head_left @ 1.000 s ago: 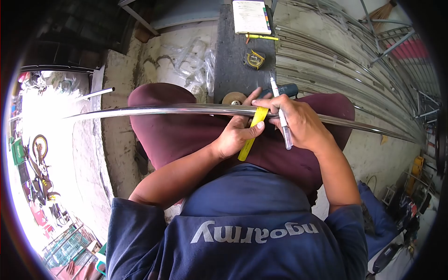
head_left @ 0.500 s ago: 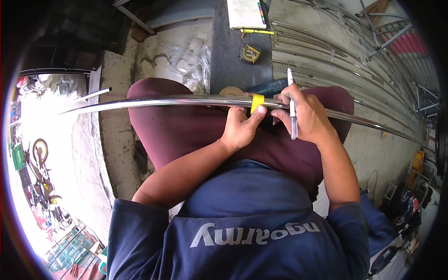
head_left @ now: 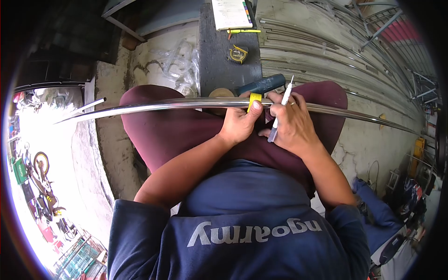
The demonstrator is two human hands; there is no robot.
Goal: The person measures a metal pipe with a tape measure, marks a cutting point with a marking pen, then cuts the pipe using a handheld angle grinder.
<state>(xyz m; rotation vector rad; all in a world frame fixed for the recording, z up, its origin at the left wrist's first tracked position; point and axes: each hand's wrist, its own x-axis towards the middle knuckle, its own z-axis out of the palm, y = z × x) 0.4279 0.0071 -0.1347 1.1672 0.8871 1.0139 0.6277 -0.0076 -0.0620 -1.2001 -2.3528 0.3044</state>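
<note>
A long shiny metal tube (head_left: 158,106) lies across my lap over both thighs. My left hand (head_left: 239,125) is closed round it, with the thumb pressed on a yellow band (head_left: 254,100) that wraps the tube. Just right of the band, my right hand (head_left: 295,122) grips a white marker pen (head_left: 284,102) with a clear end. The pen slants, its thin tip pointing up and away from me, and its clear end sits by my thumb. Some right fingers reach the tube; whether they grip it is partly hidden.
Ahead of me is a dark bench (head_left: 219,60) with a tape measure (head_left: 238,54), a yellow pen (head_left: 243,31) and an open notebook (head_left: 231,14). A blue-green tool handle (head_left: 261,85) rests beyond the tube. Metal rods (head_left: 303,58) lie along the right floor; plastic wrap (head_left: 179,67) lies left.
My right hand has shifted down and left and turned, so the marker pen leans more to the right. The left hand keeps its hold. The whole view has shifted slightly.
</note>
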